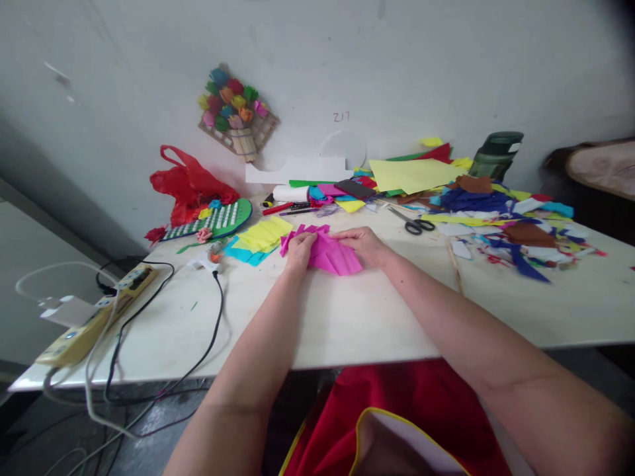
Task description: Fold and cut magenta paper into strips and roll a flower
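Note:
A creased sheet of magenta crepe paper (335,256) lies between my hands near the middle of the table. Its left part is gathered in folds, with the thumb and fingers of my left hand (300,251) pinching it. My right hand (364,243) grips the paper's upper right edge between thumb and fingertips. Just left of the magenta paper, folded yellow paper (262,235) rests partly over blue paper (248,254).
Black-handled scissors (419,226) and a thin stick (455,266) lie to the right, beside a heap of paper scraps (526,228). A glue gun (206,259) with a black cord and a power strip (99,311) are at the left. A green bottle (496,157) stands behind.

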Demonstrator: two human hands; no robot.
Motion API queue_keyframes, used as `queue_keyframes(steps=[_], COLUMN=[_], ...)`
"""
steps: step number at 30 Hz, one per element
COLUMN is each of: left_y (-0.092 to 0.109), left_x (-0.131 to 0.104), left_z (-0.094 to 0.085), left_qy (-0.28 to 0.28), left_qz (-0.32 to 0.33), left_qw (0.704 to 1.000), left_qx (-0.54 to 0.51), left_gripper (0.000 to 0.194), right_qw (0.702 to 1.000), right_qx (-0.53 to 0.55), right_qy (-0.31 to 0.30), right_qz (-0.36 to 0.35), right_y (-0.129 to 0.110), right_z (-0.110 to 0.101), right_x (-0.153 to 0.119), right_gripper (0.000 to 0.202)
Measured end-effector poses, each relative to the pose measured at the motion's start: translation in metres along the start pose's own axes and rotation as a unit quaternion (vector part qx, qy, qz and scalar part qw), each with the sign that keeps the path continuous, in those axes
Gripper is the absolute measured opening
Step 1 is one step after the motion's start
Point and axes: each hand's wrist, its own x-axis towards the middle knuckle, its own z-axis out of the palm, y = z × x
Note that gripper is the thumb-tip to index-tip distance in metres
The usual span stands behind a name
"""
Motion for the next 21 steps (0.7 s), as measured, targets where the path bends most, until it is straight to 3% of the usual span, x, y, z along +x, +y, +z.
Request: queue_keyframes(steps=[12, 21], left_y=[0.008, 0.003], left_x=[-0.004, -0.001], left_z=[0.004, 0.002], left_qy=[0.017, 0.017], left_qz=[-0.028, -0.041], left_qw=[0.999, 0.999], left_qx=[0.006, 0.008], left_gripper=[0.021, 0.022], right_qw=[0.997, 0.993], right_qx=[-0.075, -0.110], right_qy=[-0.027, -0.042], right_qz=[-0.005, 0.012], right_y=[-0.004, -0.012], right_z=[-0.001, -0.002], right_x=[0.000, -0.003], right_gripper=[0.028, 0.033])
